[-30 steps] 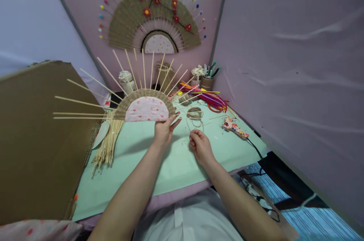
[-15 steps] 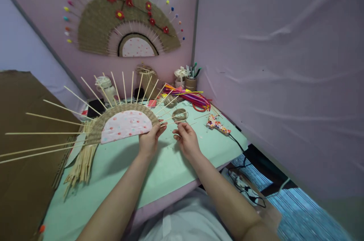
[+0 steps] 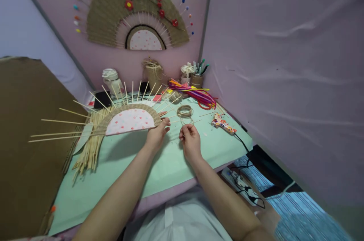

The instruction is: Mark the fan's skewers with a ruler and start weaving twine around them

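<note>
A half-round fan (image 3: 133, 119) has a pink patterned cloth centre, a woven twine rim and thin wooden sticks spreading outward. My left hand (image 3: 157, 133) grips its right end, holding it tilted above the table. To the right, my right hand (image 3: 190, 140) is closed in a pinch on thin twine; the strand is hard to make out at the fingertips. A coil of twine (image 3: 184, 111) lies just beyond that hand. Under the fan's left end is a bundle of wooden sticks (image 3: 90, 152).
A patterned glue gun (image 3: 223, 123) lies at right, its cord running off the table edge. Colourful pipe cleaners (image 3: 196, 95), a twine-filled bag (image 3: 153, 76), a jar (image 3: 112, 81) and a pen holder (image 3: 197, 79) line the back. Cardboard (image 3: 31, 138) stands at left; a finished fan (image 3: 105, 17) hangs above.
My view has shifted, so the wall fan appears higher and further right. The held fan has tilted, its left sticks looking shorter. My right hand has moved slightly down and away from the fan.
</note>
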A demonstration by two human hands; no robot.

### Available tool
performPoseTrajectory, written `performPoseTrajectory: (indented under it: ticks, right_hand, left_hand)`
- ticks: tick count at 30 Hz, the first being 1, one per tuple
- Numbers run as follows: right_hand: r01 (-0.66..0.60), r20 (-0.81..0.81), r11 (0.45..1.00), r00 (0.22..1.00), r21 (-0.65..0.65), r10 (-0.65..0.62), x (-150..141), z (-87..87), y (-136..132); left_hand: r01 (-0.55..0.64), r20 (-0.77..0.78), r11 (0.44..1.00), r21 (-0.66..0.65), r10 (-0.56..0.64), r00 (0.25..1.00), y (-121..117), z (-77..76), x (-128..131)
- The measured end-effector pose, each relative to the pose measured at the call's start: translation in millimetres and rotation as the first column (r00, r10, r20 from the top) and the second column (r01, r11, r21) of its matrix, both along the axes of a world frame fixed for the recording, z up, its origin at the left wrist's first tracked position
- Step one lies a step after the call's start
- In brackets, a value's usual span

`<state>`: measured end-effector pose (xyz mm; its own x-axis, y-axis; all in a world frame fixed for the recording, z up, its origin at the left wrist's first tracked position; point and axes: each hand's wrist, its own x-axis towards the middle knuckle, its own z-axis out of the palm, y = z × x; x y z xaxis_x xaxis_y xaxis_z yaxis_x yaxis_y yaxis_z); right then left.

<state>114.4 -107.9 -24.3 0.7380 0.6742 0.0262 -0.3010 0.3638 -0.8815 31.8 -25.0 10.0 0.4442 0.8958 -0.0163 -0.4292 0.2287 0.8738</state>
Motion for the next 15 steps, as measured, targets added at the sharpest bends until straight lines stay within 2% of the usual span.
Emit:
performPoseTrajectory:
  ticks: [5,15]
  right_hand:
    - [-0.024,0.178,0.999,0.984,-0.022,0.028,-7.8,0.5,-8.5]
    - [-0.034,0.227,0.998,0.973,-0.048,0.044,-9.8,-1.2,-10.0]
  left_hand:
    - [0.065,0.074,0.997,-0.037,-0.062,0.995,1.4,-1.2,-5.2]
    - [0.07,0.104,0.993,-0.096,-0.06,0.993,1.4,-0.2,-5.6]
